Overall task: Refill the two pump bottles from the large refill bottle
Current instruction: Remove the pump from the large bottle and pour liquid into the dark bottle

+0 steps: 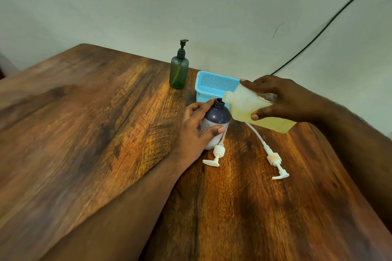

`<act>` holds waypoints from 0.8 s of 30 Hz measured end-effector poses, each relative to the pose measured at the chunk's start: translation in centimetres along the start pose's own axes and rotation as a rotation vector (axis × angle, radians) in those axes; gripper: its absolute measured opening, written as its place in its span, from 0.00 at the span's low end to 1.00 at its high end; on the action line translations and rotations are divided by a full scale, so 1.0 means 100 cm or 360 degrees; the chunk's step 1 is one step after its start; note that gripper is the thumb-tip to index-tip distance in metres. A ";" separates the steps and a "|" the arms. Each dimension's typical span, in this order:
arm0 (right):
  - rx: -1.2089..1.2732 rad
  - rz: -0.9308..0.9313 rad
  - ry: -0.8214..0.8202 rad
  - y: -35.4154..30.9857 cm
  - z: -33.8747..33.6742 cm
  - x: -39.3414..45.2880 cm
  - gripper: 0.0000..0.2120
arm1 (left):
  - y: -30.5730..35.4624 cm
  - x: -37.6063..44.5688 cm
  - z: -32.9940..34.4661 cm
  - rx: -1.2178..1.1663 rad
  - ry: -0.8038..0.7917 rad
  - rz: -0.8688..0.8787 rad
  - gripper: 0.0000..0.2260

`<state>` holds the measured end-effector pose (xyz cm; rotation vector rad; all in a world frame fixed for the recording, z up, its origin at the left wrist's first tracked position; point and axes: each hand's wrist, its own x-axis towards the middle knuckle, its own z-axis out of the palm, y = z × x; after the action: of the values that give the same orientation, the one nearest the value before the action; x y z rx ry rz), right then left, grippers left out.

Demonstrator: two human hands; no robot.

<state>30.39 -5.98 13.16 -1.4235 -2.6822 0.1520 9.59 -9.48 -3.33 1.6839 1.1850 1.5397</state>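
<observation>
Refill bottle (252, 110) (large, translucent, pale yellow liquid) held in right hand (284, 99), fingers wrapped over its top and thumb under its near side. Bottle tipped toward horizontal, open neck pointing left, just beside mouth of dark pump bottle (215, 123). No stream visible btwn neck and mouth; cannot tell if liquid is flowing yet.

Dark pump bottle stands upright on surface (95, 123), cap off, mouth open. Left hand (196, 131) grips its body, thumb across the label in front, fingers curled round the far side, index tip up near the neck. Fill level not readable through the dark wall.

Two white pump heads lie on surface w/ dip tubes attached: one (216, 153) touching base of dark bottle, other (275, 162) to the right, tube running back under refill bottle. Judged: one belongs to dark bottle, other prob. came off the refill bottle.

Green pump bottle (178, 71) stands apart at back of surface, black pump on, looks near empty. Blue basket (212, 85) just behind dark bottle.

Progress (judgement): early. Bottle 1 opened and positioned, pour about to start or just starting. Left: fill bottle 1, refit pump; open, fill and reclose green bottle.
</observation>
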 end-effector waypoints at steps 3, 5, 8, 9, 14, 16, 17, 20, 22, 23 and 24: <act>-0.0008 0.0011 0.0000 -0.001 0.000 0.000 0.40 | 0.000 0.000 0.000 0.0021 0.0007 0.0003 0.31; 0.0000 0.0013 -0.0002 0.000 0.000 0.000 0.40 | 0.000 0.000 0.000 0.0011 0.0009 0.0005 0.31; 0.0016 0.0019 0.0001 -0.001 0.000 0.000 0.40 | 0.001 0.000 0.000 -0.0016 0.0010 0.0005 0.31; 0.0014 0.0021 0.0001 -0.001 0.000 0.000 0.40 | 0.001 0.000 -0.001 -0.0013 0.0015 0.0009 0.31; 0.0027 0.0030 0.0004 0.000 0.001 0.000 0.40 | 0.004 0.000 -0.001 -0.0027 0.0006 -0.0013 0.31; 0.0032 0.0032 0.0000 0.000 0.001 0.000 0.40 | 0.005 0.001 -0.003 -0.0052 -0.0040 -0.0045 0.32; 0.0034 0.0030 0.0000 0.000 0.001 0.000 0.40 | 0.005 0.001 -0.004 -0.0056 -0.0067 -0.0057 0.33; 0.0044 0.0033 0.0000 0.000 0.002 0.000 0.40 | 0.005 0.001 -0.006 -0.0035 -0.0093 -0.0060 0.35; 0.0045 0.0037 0.0002 0.000 0.002 0.000 0.40 | 0.005 0.001 -0.006 -0.0026 -0.0092 -0.0063 0.36; 0.0039 0.0033 0.0004 0.000 0.002 0.000 0.40 | 0.005 0.001 -0.007 -0.0020 -0.0093 -0.0063 0.36; 0.0029 0.0029 0.0006 0.000 0.002 0.000 0.40 | 0.005 0.002 -0.007 -0.0011 -0.0096 -0.0059 0.37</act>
<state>30.38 -5.96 12.97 -1.4416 -2.6584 0.1748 9.04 -9.68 -2.68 1.6823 1.1723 1.4591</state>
